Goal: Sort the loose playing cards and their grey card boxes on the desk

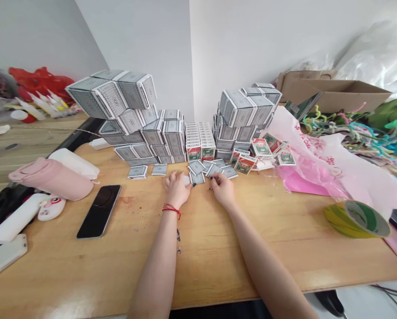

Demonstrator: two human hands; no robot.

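My left hand [177, 188], with a red string at the wrist, rests on the wooden table [218, 239] with its fingers curled around a small white object that I cannot make out. My right hand [222, 188] lies just to its right, fingers bent down, fingertips touching the table near a card pack. Several small grey patterned card packs [198, 169] lie scattered just beyond both hands. Behind them stand tall stacks of the same packs [132, 115] on the left, a middle row of red and green packs [200, 141], and another stack [245, 117] on the right.
A black phone [99, 210] lies left of my hands, beside a pink bottle [52, 177] and white items. A pink plastic bag [318, 164], a roll of tape [358, 219], cardboard boxes [338, 93] and coloured cords [361, 128] fill the right side.
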